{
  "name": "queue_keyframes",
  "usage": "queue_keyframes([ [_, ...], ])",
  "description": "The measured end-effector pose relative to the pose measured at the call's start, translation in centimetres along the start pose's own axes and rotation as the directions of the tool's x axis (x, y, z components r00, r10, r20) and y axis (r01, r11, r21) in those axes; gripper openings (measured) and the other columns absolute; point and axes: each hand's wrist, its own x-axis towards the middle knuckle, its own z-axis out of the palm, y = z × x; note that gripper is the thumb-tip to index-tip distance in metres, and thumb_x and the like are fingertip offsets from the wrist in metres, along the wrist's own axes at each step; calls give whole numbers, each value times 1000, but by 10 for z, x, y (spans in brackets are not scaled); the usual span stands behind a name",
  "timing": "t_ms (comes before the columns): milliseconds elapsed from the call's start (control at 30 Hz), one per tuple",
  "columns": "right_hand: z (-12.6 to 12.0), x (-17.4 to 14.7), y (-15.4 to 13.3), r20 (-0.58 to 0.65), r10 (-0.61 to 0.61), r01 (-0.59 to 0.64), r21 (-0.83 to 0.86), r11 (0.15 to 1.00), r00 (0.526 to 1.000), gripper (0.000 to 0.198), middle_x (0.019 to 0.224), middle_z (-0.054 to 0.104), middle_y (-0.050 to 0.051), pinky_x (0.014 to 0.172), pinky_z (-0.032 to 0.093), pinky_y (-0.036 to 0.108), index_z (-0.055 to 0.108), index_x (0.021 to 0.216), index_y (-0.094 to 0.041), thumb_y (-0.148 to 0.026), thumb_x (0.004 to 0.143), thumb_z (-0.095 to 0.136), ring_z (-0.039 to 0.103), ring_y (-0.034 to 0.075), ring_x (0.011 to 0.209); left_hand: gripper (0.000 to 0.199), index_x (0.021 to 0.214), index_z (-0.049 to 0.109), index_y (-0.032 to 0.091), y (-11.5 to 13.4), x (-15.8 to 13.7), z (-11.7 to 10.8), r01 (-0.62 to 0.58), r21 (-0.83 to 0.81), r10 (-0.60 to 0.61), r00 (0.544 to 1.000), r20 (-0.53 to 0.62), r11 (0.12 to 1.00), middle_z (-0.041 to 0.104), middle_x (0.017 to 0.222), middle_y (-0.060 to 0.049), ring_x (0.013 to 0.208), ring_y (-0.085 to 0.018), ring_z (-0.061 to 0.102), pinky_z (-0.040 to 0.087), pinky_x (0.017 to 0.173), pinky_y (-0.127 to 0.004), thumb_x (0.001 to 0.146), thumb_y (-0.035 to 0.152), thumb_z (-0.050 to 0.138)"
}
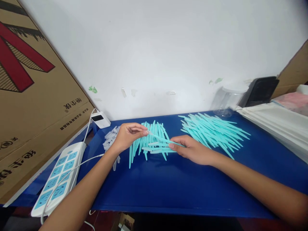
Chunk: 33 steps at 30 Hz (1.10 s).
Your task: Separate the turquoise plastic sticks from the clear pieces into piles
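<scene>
My right hand [192, 149] is closed around several slim turquoise plastic sticks [160, 150] that point left. Some of their tips look pale or translucent. At the tip of the uppermost held stick, my left hand [127, 136] pinches a small translucent cap [149, 132]; I cannot tell how far the cap covers the tip. Behind and below the hands lies a pile of turquoise sticks [155, 128]. Loose translucent caps [110, 138] lie left of it, partly hidden by my left wrist. A second, larger pile of turquoise sticks [214, 131] spreads out beyond my right hand.
A blue table [149, 189] meets a white wall. Left are a power strip [60, 178] with a white cable, a small white device [101, 119] and a large cardboard box [43, 83]. Back right stand a clear jar [226, 101], a dark stand-like object [261, 91] and white stacked material [276, 122].
</scene>
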Motion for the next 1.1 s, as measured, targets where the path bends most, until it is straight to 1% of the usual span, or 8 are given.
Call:
queue_keyframes([
  [133,0,0,-1,13,-9,9,-12,1000,1000,49,67,45,-5,56,34,27,49,75,-21,-64,98,57,40,11,58,32,92,81,16,4,-2,4,9,-8,-9,999,41,1000,82,92,-11,87,-28,79,66,79,-37,76,41,91],
  [333,0,-1,-1,-12,-7,7,10,1000,1000,51,68,45,-5,55,34,27,50,77,-21,-67,97,57,39,11,58,35,92,81,16,3,0,0,9,8,-8,1000,-10,1000,82,90,-11,86,-28,80,66,82,-39,74,44,92],
  [500,-1,-1,-1,-1,-1,1,11,1000,1000,51,68,44,-5,55,34,27,49,76,-21,-67,97,57,38,11,57,32,91,83,17,3,-1,0,14,12,-15,1000,26,1000,82,88,-10,85,-28,80,66,79,-38,74,42,92],
  [633,2,0,-2,25,-21,21,17,1000,999,51,66,42,-5,55,33,27,47,73,-21,-64,98,57,38,10,57,28,90,84,18,2,-4,8,-3,24,2,999,43,1000,82,88,-10,84,-27,79,65,74,-36,74,39,93],
  [733,6,0,-1,29,-31,30,57,998,999,52,63,38,-6,53,28,27,44,71,-21,-62,99,57,32,10,55,25,84,84,19,2,-7,19,-13,27,11,998,59,1000,82,86,-9,81,-27,79,64,70,-34,73,39,94],
  [833,8,-1,0,22,-29,27,92,995,999,52,61,35,-7,52,24,27,43,71,-21,-62,99,58,29,9,54,23,81,84,20,2,-9,27,-16,12,15,998,57,1000,82,88,-9,83,-27,79,64,71,-34,74,40,93],
  [967,8,-1,1,20,-27,26,79,997,999,52,62,36,-7,52,25,28,42,70,-21,-61,100,57,30,9,54,23,82,84,20,2,-10,31,-17,5,16,997,70,1000,82,89,-9,84,-27,79,64,73,-35,76,41,92],
  [1100,7,0,0,51,-40,37,56,998,998,52,66,35,-6,55,28,27,39,72,-21,-62,101,54,32,10,58,25,84,84,19,1,-11,32,-26,13,25,998,54,1000,82,87,-9,81,-26,78,64,73,-35,75,41,92],
])
